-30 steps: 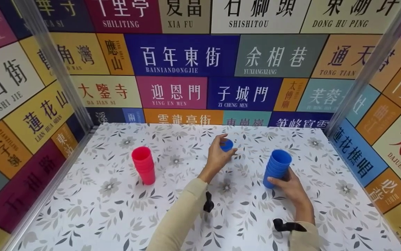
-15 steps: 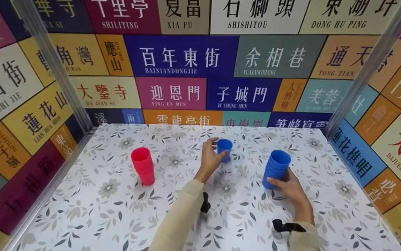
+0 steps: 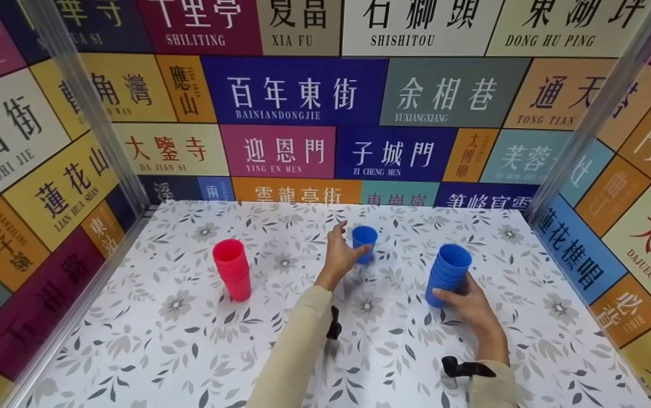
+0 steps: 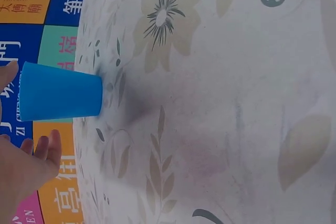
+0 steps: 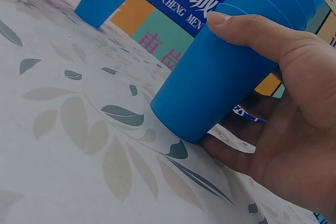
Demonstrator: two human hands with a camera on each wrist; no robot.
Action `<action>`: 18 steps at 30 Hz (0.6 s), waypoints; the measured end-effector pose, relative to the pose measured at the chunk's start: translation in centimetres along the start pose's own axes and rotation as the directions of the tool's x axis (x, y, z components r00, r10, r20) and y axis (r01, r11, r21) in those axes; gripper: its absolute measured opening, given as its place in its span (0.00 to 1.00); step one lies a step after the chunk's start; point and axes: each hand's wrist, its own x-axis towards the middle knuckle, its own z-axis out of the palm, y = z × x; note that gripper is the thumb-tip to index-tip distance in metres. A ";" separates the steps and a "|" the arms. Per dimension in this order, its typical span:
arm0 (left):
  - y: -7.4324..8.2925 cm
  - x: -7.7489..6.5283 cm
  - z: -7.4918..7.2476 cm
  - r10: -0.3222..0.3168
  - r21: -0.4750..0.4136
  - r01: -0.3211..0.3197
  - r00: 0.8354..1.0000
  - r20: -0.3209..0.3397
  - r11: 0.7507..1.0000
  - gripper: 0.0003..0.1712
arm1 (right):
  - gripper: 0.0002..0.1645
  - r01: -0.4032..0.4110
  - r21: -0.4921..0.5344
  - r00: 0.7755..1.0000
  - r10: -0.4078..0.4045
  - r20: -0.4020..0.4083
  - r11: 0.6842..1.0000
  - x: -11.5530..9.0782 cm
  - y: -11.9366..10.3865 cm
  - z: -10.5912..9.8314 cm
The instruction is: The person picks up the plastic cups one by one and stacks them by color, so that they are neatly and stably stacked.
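A single blue cup [image 3: 364,247] stands upright near the back middle of the table. Just left of it is my left hand [image 3: 339,255], fingers spread and the thumb near the cup's front. In the left wrist view a gap shows between the fingers [image 4: 47,153] and the cup [image 4: 63,93]. My right hand [image 3: 473,303] grips a stack of nested blue cups [image 3: 445,280], its thumb across the near side. That stack [image 5: 210,77] leans in the right wrist view; whether its base touches the table I cannot tell.
On the left stands a stack of nested red cups [image 3: 233,272]. A white table [image 3: 189,351] with a leaf and flower print lies under everything. Panels with large lettering [image 3: 302,90] wall off the back and both sides, with clear corner posts between them.
My left hand has drawn back left from the single blue cup, and its fingers have come off the rim. The cup now stands uncovered. My right hand and its stack have stayed put.
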 end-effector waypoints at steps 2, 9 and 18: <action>-0.1 0.0 0.1 -0.015 -0.013 0.015 1.000 0.020 1.000 0.49 | 0.62 -0.003 -0.004 1.000 0.003 0.002 1.000 0.0 -0.1 0.0; -0.5 0.3 0.7 -0.053 -0.033 0.055 0.997 0.054 0.998 0.51 | 0.61 0.005 0.001 1.000 -0.005 0.006 1.000 -0.2 -0.2 0.0; -1.0 0.2 1.3 -0.063 -0.088 0.068 0.996 0.061 0.994 0.52 | 0.58 0.023 0.064 1.000 -0.023 -0.004 0.998 -0.3 0.0 0.2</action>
